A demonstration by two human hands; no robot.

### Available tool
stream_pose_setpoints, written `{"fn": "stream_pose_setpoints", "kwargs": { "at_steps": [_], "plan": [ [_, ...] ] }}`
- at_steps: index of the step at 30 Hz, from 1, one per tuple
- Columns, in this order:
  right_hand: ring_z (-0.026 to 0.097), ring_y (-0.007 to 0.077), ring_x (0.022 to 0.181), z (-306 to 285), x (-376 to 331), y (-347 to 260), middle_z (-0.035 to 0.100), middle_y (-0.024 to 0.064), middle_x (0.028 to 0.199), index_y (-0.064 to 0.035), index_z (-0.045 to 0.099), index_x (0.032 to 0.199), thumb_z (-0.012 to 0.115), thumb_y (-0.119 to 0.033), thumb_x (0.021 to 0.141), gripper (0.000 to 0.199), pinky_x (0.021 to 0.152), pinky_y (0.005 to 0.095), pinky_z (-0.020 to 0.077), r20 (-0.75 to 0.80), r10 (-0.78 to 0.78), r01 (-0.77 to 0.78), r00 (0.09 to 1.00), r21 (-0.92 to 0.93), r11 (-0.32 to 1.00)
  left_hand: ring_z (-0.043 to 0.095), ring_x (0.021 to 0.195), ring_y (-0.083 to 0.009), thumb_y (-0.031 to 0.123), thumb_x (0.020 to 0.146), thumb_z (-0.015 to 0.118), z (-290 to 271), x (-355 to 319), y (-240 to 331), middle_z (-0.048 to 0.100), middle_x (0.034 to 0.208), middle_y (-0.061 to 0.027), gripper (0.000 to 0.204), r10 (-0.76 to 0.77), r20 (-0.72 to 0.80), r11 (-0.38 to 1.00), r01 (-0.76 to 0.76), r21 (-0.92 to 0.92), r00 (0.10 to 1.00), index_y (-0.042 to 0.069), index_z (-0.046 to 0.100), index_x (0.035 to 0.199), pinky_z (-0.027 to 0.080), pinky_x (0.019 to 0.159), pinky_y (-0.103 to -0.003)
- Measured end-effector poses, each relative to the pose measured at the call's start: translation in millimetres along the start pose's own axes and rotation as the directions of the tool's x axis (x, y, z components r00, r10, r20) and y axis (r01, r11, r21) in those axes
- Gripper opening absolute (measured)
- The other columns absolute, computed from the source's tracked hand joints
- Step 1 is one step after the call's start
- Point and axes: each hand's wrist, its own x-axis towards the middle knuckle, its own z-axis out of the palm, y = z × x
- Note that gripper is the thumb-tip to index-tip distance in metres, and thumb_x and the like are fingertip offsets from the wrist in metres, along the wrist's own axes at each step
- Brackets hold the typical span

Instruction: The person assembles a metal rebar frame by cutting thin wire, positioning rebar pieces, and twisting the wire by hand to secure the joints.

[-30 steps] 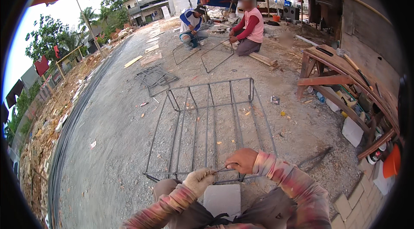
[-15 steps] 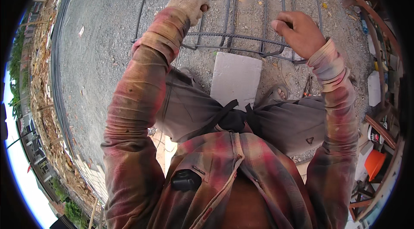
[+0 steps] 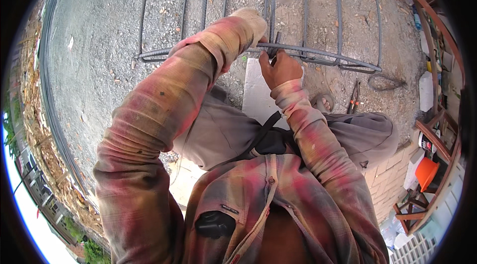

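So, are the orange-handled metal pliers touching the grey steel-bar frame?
Apart: the head view shows gravel between the pliers' tips and the frame.

Gravel ground (image 3: 89, 80): bright, even daylight; shadows soft, without hard outlines.
Sky (image 3: 31, 214): burnt out to white beyond the ground's left edge, with a blue-violet fringe along the rim.
Rebar frame (image 3: 339, 25): bars fairly sharp, but bowed by the fisheye lens.
Pale block (image 3: 256, 87): the brightest surface near the hands (image 3: 286, 71), its texture washed out.
Between the hands: dark and small, fine detail hard to make out.
Plaid shirt (image 3: 318, 197): folds softly shaded, the lower middle dim.
Gravel among the bars: one round, hazy, out-of-focus spot.
Outer rim: stretched, smeared, ending in black corners.
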Motion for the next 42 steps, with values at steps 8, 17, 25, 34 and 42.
{"fn": "stream_pose_setpoints", "kwargs": {
  "at_steps": [8, 17, 25, 34, 42],
  "plan": [
    [0.061, 0.0363, 0.056, 18, 2, 7, 0.060, 0.0195, 0.060, -0.0016, 0.055, 0.070, 0.058, -0.034, 0.080, 0.034, 0.051, 0.0446, 0.0485, -0.152, -0.173, 0.182, 0.973, 0.045, 0.982, 0.061, 0.088, -0.0332, 0.020, 0.073, 0.051, -26, -29, -15, 0.064, 0.090, -0.0165, 0.025, -0.546, -0.143, 0.756, 0.412, -0.508, 0.825, 0.008, 0.066, 0.088, 0.048, 0.078, -0.038],
    [0.060, 0.0373, 0.060, 17, 1, 9, 0.061, 0.0187, 0.068, -0.0020, 0.055, 0.074, 0.056, -0.033, 0.081, 0.032, 0.055, 0.0469, 0.0481, -0.110, -0.130, 0.147, 0.985, 0.166, 0.975, 0.061, 0.087, -0.0339, 0.017, 0.073, 0.050, -45, -48, -38, 0.064, 0.088, -0.0195, 0.025, -0.578, -0.020, 0.774, 0.540, -0.330, 0.816, 0.003, 0.065, 0.087, 0.047, 0.078, -0.039],
    [0.061, 0.0370, 0.072, -19, -2, -6, 0.062, 0.0198, 0.073, -0.0016, 0.060, 0.080, 0.056, -0.030, 0.081, 0.028, 0.064, 0.0459, 0.0485, 0.183, -0.028, 0.022, 0.983, 0.033, 0.999, 0.062, 0.081, -0.0282, 0.022, 0.073, 0.056, -17, 6, -6, 0.064, 0.085, -0.0172, 0.029, -0.081, 0.205, 0.935, 0.145, -0.323, 0.975, 0.007, 0.065, 0.096, 0.047, 0.074, -0.036],
    [0.061, 0.0306, 0.088, -97, 93, 4, 0.065, 0.0156, 0.096, -0.0049, 0.065, 0.100, 0.051, -0.014, 0.080, 0.026, 0.078, 0.0370, 0.0462, 0.527, -0.219, 0.332, 0.821, -0.130, 0.934, 0.058, 0.074, -0.0172, 0.023, 0.075, 0.058, -8, 4, -16, 0.064, 0.078, -0.0076, 0.027, -0.038, 0.194, 0.810, 0.144, -0.568, 0.980, 0.006, 0.065, 0.094, 0.045, 0.070, -0.031],
    [0.060, 0.0273, 0.097, -101, 110, 23, 0.065, 0.0127, 0.102, -0.0068, 0.066, 0.099, 0.049, -0.005, 0.075, 0.030, 0.086, 0.0340, 0.0453, 0.630, -0.323, 0.443, 0.706, -0.036, 0.896, 0.056, 0.071, -0.0162, 0.021, 0.075, 0.055, -23, -8, -13, 0.060, 0.074, -0.0061, 0.026, -0.072, 0.227, 0.809, 0.190, -0.556, 0.971, 0.007, 0.064, 0.096, 0.044, 0.068, -0.031]
  ]
}}
